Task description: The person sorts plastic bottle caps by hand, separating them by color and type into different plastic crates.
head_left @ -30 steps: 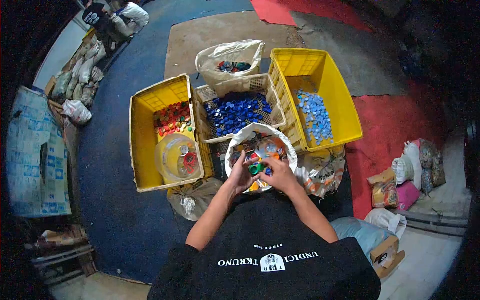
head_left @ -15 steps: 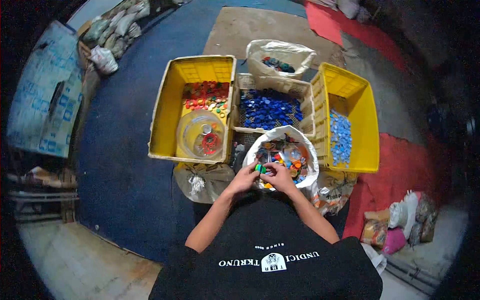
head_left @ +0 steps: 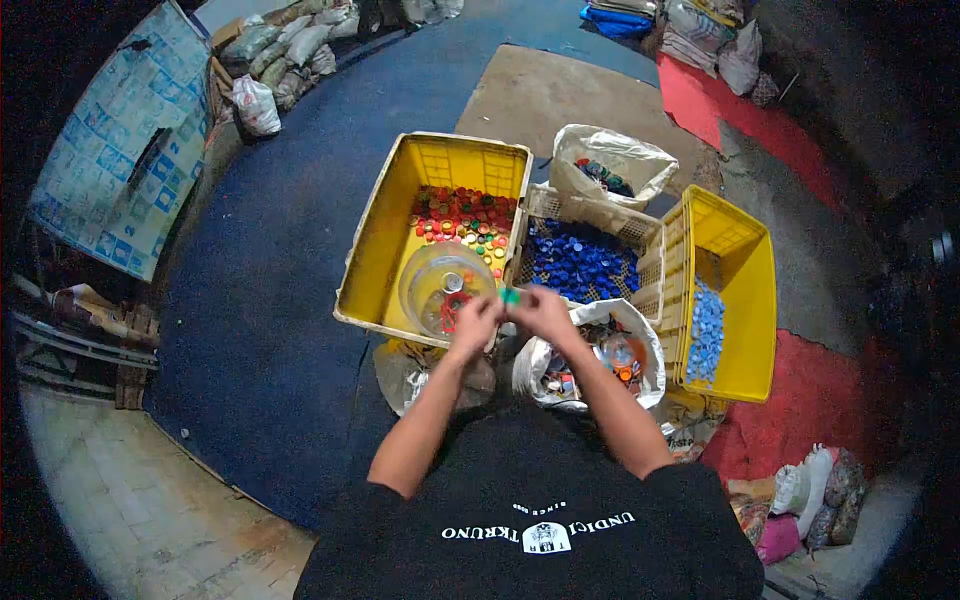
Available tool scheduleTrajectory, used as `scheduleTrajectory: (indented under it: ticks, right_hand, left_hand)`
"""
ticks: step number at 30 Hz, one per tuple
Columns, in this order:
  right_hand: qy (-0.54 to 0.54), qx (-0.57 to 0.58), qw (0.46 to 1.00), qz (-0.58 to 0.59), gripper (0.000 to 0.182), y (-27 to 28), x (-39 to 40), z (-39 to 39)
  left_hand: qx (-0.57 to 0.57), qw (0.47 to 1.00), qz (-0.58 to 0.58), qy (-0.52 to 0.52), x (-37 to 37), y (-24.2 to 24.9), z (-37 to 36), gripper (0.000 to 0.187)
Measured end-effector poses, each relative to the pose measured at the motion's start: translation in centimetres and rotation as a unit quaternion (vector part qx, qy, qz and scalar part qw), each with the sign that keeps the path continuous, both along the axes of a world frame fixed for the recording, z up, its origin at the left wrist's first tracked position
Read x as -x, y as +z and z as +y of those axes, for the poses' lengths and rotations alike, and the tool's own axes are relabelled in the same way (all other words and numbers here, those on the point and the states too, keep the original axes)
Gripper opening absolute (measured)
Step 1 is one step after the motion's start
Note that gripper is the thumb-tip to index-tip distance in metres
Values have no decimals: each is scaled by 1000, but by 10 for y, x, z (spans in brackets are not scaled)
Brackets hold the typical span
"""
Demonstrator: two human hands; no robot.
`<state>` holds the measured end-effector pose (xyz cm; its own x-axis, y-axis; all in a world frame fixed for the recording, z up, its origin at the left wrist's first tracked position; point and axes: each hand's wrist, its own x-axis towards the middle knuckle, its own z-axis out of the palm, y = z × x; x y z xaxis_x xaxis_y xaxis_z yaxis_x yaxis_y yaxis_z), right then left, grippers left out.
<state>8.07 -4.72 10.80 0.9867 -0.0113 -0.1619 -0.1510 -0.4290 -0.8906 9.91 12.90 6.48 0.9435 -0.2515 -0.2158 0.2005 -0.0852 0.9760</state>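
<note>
A green bottle cap (head_left: 511, 297) is pinched in the fingertips of my right hand (head_left: 545, 314), above the edge between the left yellow crate and the middle basket. Close beside it is my left hand (head_left: 477, 326), its fingers drawn together and blurred; whether they touch the cap or hold something else is hidden. Under my left hand, inside the yellow crate (head_left: 377, 240), stands a clear round tub (head_left: 412, 290) with a few caps and red rings. Below my right forearm, a white sack (head_left: 655, 375) holds mixed coloured caps and lids.
Red caps (head_left: 460, 207) lie at the crate's far end. Dark blue caps (head_left: 580, 262) fill the cream basket (head_left: 655, 262). Light blue caps (head_left: 706, 335) lie in a right-hand yellow crate (head_left: 745, 300). Another white sack (head_left: 640, 178) stands behind. Tied bags sit beneath the crates.
Both hands have risen out from over the white sack and moved forward and left toward the yellow crate, carrying the green cap. The camera view has shifted too.
</note>
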Motion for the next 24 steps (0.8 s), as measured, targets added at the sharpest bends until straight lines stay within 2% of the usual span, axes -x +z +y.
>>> scheduleTrajectory:
  ticks: [1, 2, 3, 4, 5, 7, 9, 11, 13, 15, 16, 17, 18, 19, 21, 23, 24]
  right_hand:
    - [-45, -81, 996, 17, 55, 6, -24, 6]
    - [-72, -67, 994, -55, 62, 20, -38, 12]
    - [-99, -52, 985, -128, 69, 36, -45, 17]
    - [-102, -54, 985, -128, 69, 39, -47, 18]
    - [-95, -16, 991, -95, 71, 40, -47, 17]
    - [-93, 25, 993, -65, 73, 41, -43, 7]
    - [-61, -6, 997, -52, 68, 29, -4, -5]
    - [-66, 27, 996, -51, 58, 4, 42, -28]
    - [-126, -47, 991, -25, 48, -54, 90, -57]
    - [-178, -23, 983, 36, 44, -30, 138, -73]
    - [-218, -47, 974, 45, 42, -30, 156, -79]
    - [-240, -12, 969, 61, 39, -31, 171, -87]
    - [-249, 5, 968, 44, 39, -42, 184, -94]
    - [-255, 23, 966, 24, 39, -43, 189, -97]
    - [-289, -5, 954, 77, 37, -34, 196, -97]
    - [-285, -26, 954, 85, 34, -43, 194, -97]
    - [-288, -28, 953, 90, 34, -46, 190, -94]
  left_hand:
    - [42, 996, 35, 68, -15, 45, -8, 43]
    - [78, 995, 25, 53, -43, 44, -2, 52]
    - [34, 994, -19, 107, -74, 31, 0, 53]
    - [-10, 985, -63, 159, -92, 18, 3, 54]
    - [-12, 986, -63, 155, -92, 20, 10, 54]
    - [260, 956, 44, 133, -91, 34, 17, 50]
    - [232, 963, 69, 118, -62, 30, 24, 46]
    - [158, 970, 177, 46, -25, 14, 30, 42]
    - [73, 986, 142, -42, 7, -3, 35, 39]
    - [45, 983, 167, -61, 36, 3, 31, 38]
    - [27, 986, 141, -79, 46, 1, 31, 36]
    - [9, 989, 115, -98, 55, 0, 28, 35]
    - [-30, 993, 36, -113, 63, -2, 22, 32]
    - [-29, 990, 43, -128, 69, 6, 13, 32]
    - [-63, 973, -31, -218, 79, 20, -5, 31]
    - [-122, 917, -194, -326, 79, 18, -21, 42]
    - [-132, 886, -229, -381, 78, 31, -30, 47]
